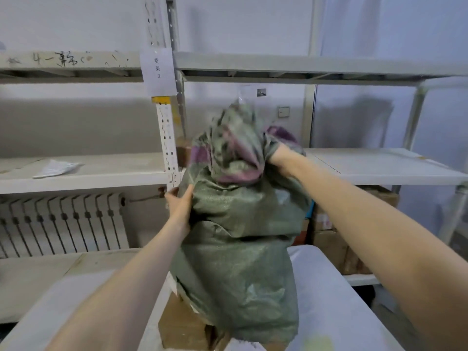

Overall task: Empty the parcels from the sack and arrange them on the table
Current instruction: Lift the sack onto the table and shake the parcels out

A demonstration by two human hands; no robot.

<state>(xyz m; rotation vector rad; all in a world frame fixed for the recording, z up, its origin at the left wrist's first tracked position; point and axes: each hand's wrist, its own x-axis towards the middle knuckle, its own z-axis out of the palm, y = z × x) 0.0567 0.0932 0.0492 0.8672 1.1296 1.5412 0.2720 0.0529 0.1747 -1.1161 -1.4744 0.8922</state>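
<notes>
Head view: green sack (240, 236) stands on white table (336, 300) before shelving (278, 64).

The sack (238, 249) is dull green woven cloth with a purple band near its bunched top. A brown cardboard parcel (182, 325) shows at its 7 o'clock on the white tabletop (342, 312). At 10 o'clock, the shelf rack (101, 171) is off-white, its post wearing a yellow patch.

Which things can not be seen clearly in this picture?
Head view:
- Parcels inside the green sack: hidden by its cloth.
- Right hand: fingers buried in blurred folds.
- Cardboard box: partly under the sack.
- Left hand: palm hidden against sack.
</notes>
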